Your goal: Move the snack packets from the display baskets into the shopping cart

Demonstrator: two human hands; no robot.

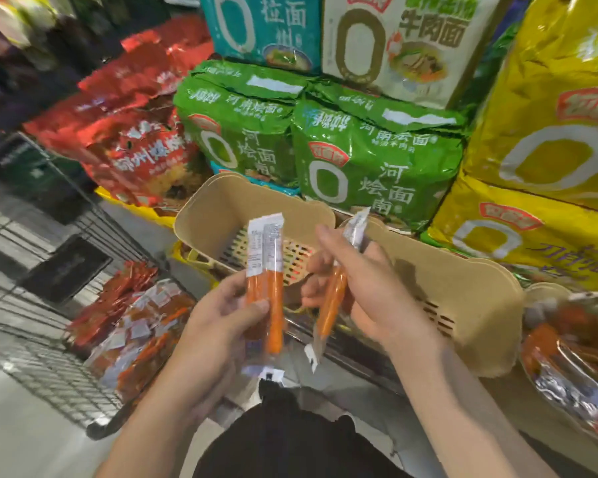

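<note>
Orange snack stick packets are held upright in both hands in front of the tan display basket (256,201).

Two packets (265,270) are pinched side by side between thumb and curled fingers of the left hand (221,312); a third packet (332,301) is gripped at a tilt by the right hand (363,288). A heap of red-and-clear snack packets (132,326) is seen lying in the wire shopping cart (49,374) at the left. Green noodle packs (373,157) are stacked behind the basket.

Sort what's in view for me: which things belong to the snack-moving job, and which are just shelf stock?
Job:
- left hand holding orange snack packets
- right hand holding another orange packet
- beige display basket
- wire shopping cart with red packets inside

Lying about:
- green noodle packs
- yellow noodle packs
- red bags
</note>
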